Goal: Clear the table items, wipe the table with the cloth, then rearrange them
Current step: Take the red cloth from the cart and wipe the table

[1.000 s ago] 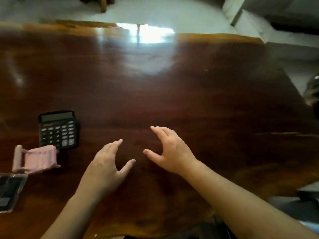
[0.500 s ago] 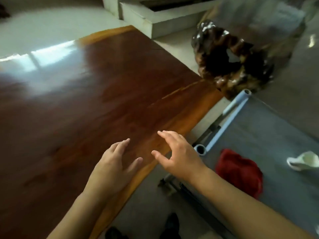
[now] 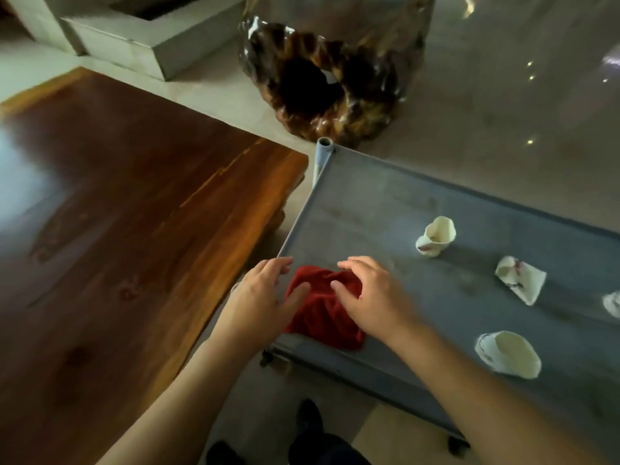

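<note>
A: Entry, hands first. The right hand is held over the red cloth, fingers loosely curled and spread, thumb laid on the cloth's top folds. Nothing is pinched yet. The left hand is spread wide at the cloth's left edge, thumb touching or nearly touching the fabric; which of the two cannot be told.

B: Location of the cloth?

A: It is bunched on the near left corner of the grey cart, just beside the wooden table. One fold is draped to the cart's front rim.

B: Step in hand?

A: Judged as pickup of the cloth for wiping. A good grasp is made by gathering the folds from both sides into one hand, so no tail is dragged across the rim. The cloth is soft and is expected to sag; it is best lifted clear before it is swung to the table.

B: Other things noted?

A: Crumpled paper cups are scattered on the cart, well apart from the cloth. A dark carved stump is set beyond the cart.

B: Limits of observation?

A: The cloth's centre is covered by the right hand. One cup is cut off at the right edge. The table's left part is out of view, so whether anything is left on it cannot be told. Motion blur is present throughout.
</note>
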